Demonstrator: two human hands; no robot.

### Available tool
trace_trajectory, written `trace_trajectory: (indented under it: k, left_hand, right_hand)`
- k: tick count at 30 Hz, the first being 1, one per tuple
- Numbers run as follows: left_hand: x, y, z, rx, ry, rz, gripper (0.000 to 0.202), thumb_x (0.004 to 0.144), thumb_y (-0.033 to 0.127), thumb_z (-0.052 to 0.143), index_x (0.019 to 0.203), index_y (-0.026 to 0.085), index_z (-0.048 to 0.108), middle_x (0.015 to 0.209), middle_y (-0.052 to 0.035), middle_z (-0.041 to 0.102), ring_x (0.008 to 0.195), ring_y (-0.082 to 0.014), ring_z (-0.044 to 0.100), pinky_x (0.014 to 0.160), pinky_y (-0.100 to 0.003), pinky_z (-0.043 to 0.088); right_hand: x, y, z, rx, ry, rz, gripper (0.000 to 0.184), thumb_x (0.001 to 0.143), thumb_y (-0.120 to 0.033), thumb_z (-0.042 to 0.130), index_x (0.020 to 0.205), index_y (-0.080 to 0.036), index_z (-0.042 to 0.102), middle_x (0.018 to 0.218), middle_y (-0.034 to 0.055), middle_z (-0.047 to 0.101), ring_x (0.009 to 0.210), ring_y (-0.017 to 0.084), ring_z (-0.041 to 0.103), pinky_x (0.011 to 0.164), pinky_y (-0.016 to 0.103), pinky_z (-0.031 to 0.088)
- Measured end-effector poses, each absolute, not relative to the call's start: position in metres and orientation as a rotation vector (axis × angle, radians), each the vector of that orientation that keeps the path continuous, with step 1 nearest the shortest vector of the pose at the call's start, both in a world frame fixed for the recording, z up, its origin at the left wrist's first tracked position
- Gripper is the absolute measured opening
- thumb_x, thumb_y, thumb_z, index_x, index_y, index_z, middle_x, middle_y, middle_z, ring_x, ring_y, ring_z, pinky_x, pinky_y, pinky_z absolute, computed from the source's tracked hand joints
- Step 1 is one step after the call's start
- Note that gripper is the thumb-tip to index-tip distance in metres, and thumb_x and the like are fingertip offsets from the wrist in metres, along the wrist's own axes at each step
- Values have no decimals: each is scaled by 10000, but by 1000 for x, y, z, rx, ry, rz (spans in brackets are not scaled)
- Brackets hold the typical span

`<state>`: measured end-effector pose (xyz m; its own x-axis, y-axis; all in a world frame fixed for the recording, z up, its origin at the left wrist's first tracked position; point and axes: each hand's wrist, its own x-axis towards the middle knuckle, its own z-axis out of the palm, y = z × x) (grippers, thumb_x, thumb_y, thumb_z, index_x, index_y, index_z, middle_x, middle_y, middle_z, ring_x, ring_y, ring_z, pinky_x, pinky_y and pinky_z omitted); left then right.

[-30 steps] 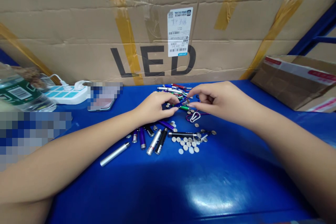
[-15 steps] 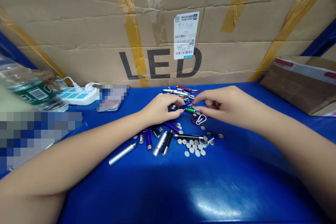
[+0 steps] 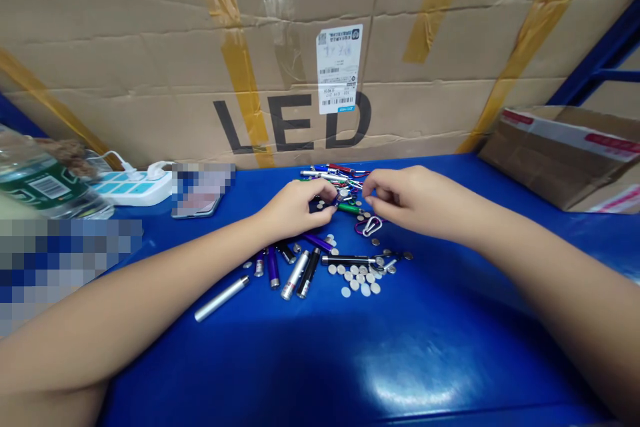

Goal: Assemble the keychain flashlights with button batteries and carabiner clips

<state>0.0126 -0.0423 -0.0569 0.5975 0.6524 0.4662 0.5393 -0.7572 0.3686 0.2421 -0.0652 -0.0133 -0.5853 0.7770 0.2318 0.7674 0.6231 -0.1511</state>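
Note:
My left hand (image 3: 295, 208) and my right hand (image 3: 405, 195) meet over a heap of small keychain flashlights (image 3: 336, 177) on a blue table (image 3: 380, 347). The fingers of my left hand pinch a small blue part I cannot make out. My right hand's fingers are curled in a pinch just right of it, beside a green flashlight (image 3: 349, 208). A white carabiner clip (image 3: 372, 225) lies under my right hand. Nearer to me lie loose flashlight barrels in purple (image 3: 272, 267), silver (image 3: 221, 297) and black (image 3: 347, 259), and several coin batteries (image 3: 359, 277).
A big cardboard box (image 3: 300, 47) marked LED stands along the back. A smaller carton (image 3: 560, 153) sits at the right. A white power strip (image 3: 133, 188), a phone (image 3: 197, 203) and a water bottle (image 3: 40, 183) are at the left.
Both hands stay over the heap with small finger movements. My right hand's fingers have pulled in a little from the left hand. The camera view has shifted slightly.

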Motion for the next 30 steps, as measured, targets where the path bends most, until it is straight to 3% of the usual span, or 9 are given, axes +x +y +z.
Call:
trace_trajectory:
  k: [8, 15, 26, 30]
  left_hand:
    - [13, -43, -57, 2583, 1047, 828, 144, 795, 214, 583, 933, 174, 601, 915, -27, 682, 828, -164, 631, 769, -300, 486]
    - [13, -44, -53, 2549, 1114, 814, 139, 814, 241, 557, 932, 183, 602, 949, -30, 669, 835, -173, 615, 746, -307, 473]
    - [12, -41, -55, 2370, 1271, 986, 184, 834, 292, 562, 985, 188, 579, 962, -30, 685, 857, -179, 636, 753, -315, 488]
    - [11, -37, -56, 2258, 1324, 1147, 221, 866, 302, 534, 1049, 181, 558, 1014, -48, 686, 919, -185, 641, 815, -333, 495]
  right_hand:
    - [238, -67, -14, -1296, -2728, 63, 134, 841, -259, 492, 825, -228, 621, 657, -20, 594, 525, 99, 447, 484, 226, 265]
    - [240, -64, -14, -1379, -2637, 6, 157, 842, -289, 497, 873, -235, 642, 730, -6, 649, 602, 126, 524, 512, 238, 307]
    - [264, -42, -18, -1500, -2601, 62, 196, 808, -212, 528, 928, -237, 681, 875, 8, 707, 699, 150, 599, 605, 261, 408]
    - [263, -42, -20, -1518, -2612, 94, 198, 827, -206, 509, 920, -228, 682, 883, 14, 704, 700, 151, 599, 610, 265, 419]
